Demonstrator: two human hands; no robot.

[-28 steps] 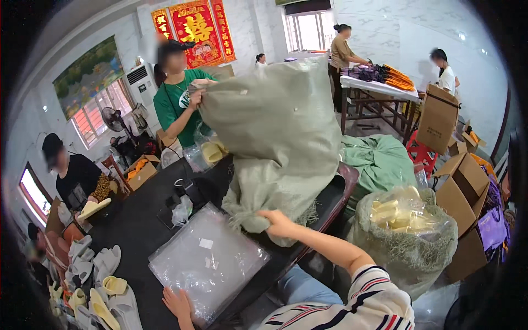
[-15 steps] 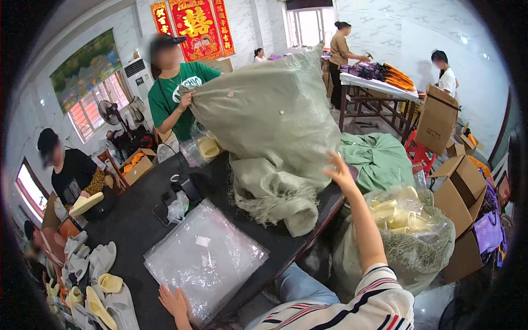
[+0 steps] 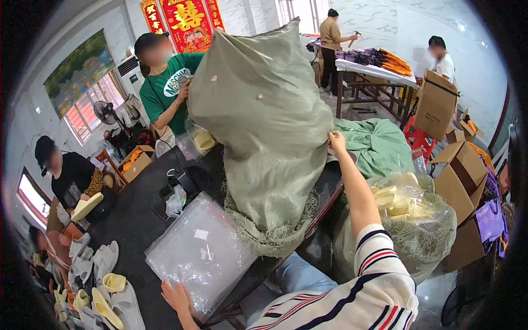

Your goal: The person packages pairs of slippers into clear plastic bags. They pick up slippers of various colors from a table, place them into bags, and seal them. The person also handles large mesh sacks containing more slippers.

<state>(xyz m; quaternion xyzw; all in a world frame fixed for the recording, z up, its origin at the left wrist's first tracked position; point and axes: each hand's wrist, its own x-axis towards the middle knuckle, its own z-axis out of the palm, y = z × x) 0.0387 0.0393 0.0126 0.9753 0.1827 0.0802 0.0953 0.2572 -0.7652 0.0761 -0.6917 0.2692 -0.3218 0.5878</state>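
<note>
A big grey-green woven sack [image 3: 264,110] stands bulging over the dark table, its frayed mouth hanging down toward me at the table's edge. My right hand [image 3: 337,142], arm stretched forward, pinches the sack's right side. Across the table a person in a green T-shirt [image 3: 170,82] grips the sack's far left side. My left hand [image 3: 177,297] lies with fingers apart on the near left corner of a stack of clear plastic bags [image 3: 198,253]. The sack's frayed rim overlaps the stack's right corner.
Grey and pale yellow slippers [image 3: 113,283] crowd the table's left side. A small clear bag [image 3: 176,201] lies by dark objects behind the stack. To my right stand an open sack of yellow slippers [image 3: 401,220], a green sack [image 3: 374,146] and cardboard boxes [image 3: 459,176]. Other people work nearby.
My right hand has gone from open beside the sack to gripping its side. The sack has straightened, its frayed mouth dropping nearer me and over the bags. My left hand stays on the stack.
</note>
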